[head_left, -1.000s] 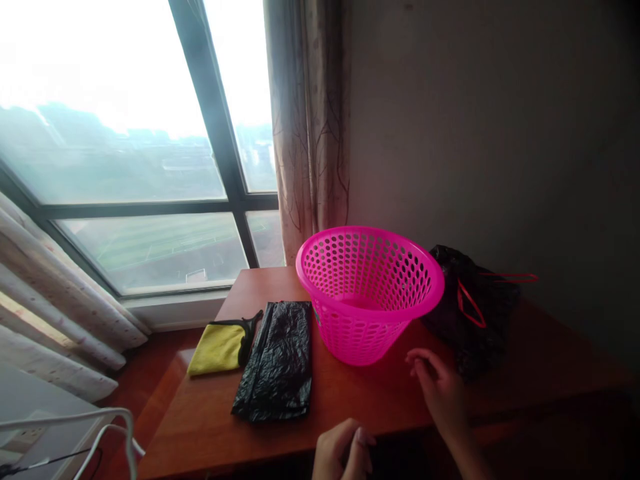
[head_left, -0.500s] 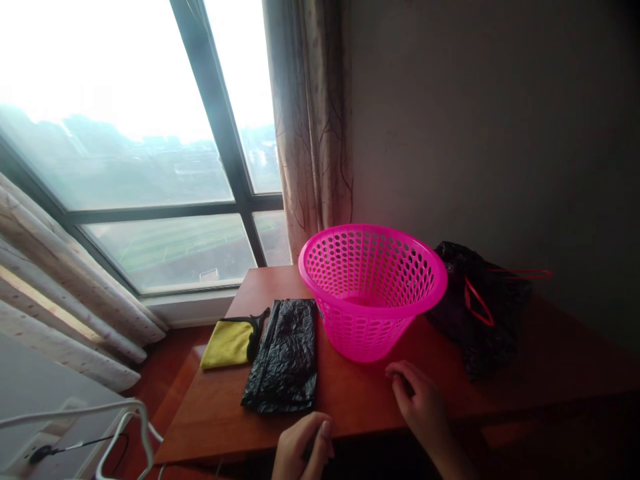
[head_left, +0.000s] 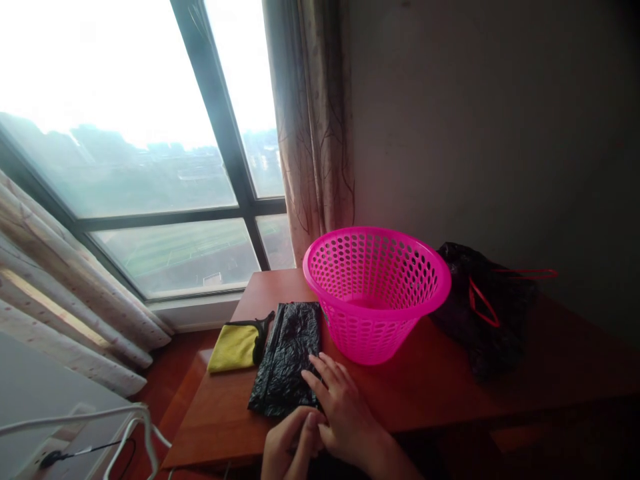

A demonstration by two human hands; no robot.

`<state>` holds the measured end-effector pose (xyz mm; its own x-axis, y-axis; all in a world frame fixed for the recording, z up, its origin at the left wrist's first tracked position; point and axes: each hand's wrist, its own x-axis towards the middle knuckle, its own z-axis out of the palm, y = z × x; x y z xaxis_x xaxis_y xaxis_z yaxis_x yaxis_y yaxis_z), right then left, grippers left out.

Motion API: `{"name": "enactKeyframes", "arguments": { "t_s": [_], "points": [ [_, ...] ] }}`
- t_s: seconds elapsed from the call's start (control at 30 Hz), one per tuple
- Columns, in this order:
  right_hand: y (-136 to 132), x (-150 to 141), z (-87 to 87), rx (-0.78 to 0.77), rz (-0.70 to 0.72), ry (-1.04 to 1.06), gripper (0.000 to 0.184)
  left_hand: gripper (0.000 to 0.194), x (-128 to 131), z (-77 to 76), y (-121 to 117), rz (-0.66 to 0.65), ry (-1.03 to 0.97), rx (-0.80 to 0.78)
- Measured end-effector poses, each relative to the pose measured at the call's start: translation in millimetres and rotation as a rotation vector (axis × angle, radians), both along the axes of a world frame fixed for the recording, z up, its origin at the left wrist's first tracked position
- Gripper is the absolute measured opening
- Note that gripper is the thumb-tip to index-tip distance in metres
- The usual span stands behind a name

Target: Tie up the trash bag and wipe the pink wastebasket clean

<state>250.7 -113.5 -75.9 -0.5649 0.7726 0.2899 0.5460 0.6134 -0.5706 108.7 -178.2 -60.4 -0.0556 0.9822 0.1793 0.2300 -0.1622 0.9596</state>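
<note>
A folded stack of black plastic bags [head_left: 287,353] lies on the wooden table [head_left: 430,383]. My right hand [head_left: 340,403] rests on the near right corner of that stack with its fingers stretched out. Beside it at the table's near edge, my left hand [head_left: 287,447] has its fingers curled toward the same corner; what they grip, if anything, is hidden. A pink perforated basket [head_left: 377,290] stands upright just right of the bags and holds nothing I can see.
A yellow cloth [head_left: 234,347] lies left of the bags. A filled black bag with red drawstrings [head_left: 483,320] sits right of the basket against the wall. Window and curtains stand behind and to the left. A white rack [head_left: 125,430] is at the lower left.
My right hand has moved left from in front of the basket onto the stack of black bags. My left hand has shifted up to meet it. The view has turned slightly.
</note>
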Motion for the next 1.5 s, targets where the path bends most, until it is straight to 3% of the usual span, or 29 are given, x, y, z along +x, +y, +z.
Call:
{"name": "enactKeyframes", "arguments": {
  "t_s": [0.3, 0.63, 0.73, 0.83, 0.97, 1.07, 1.23, 1.5],
  "points": [
    [2.3, 0.8, -10.7, -0.065, -0.098, 0.164, 0.044, 0.039, -46.3, 7.6, 10.6, 0.141, 0.103, 0.032],
    [-4.6, 2.9, -1.2, -0.051, -0.079, 0.166, 0.041, 0.043, -69.7, 0.7, 22.0, 0.254, 0.218, 0.070],
    [-2.2, 3.6, -4.9, -0.034, -0.120, 0.258, 0.036, 0.038, -95.1, -1.1, 37.8, 0.364, 0.429, 0.094],
    [0.4, 3.8, -10.6, -0.013, -0.155, 0.355, 0.034, 0.030, -124.3, -3.4, 57.0, 0.482, 0.786, 0.167],
    [1.7, 3.8, -14.9, 0.006, -0.169, 0.441, 0.030, 0.034, -145.5, -3.8, 78.5, 0.410, 1.110, 0.161],
    [1.9, 3.8, -15.3, 0.007, -0.171, 0.473, 0.027, 0.038, -140.5, 2.5, 91.0, 0.337, 1.213, 0.084],
    [3.0, 3.6, -15.8, 0.015, -0.173, 0.491, 0.025, 0.036, -117.1, 20.6, 117.0, 0.325, 1.317, -0.079],
    [1.3, 4.3, -8.3, -0.011, -0.204, 0.514, 0.024, 0.037, -95.6, 33.2, 149.3, 0.294, 1.338, -0.374]
  ]
}}
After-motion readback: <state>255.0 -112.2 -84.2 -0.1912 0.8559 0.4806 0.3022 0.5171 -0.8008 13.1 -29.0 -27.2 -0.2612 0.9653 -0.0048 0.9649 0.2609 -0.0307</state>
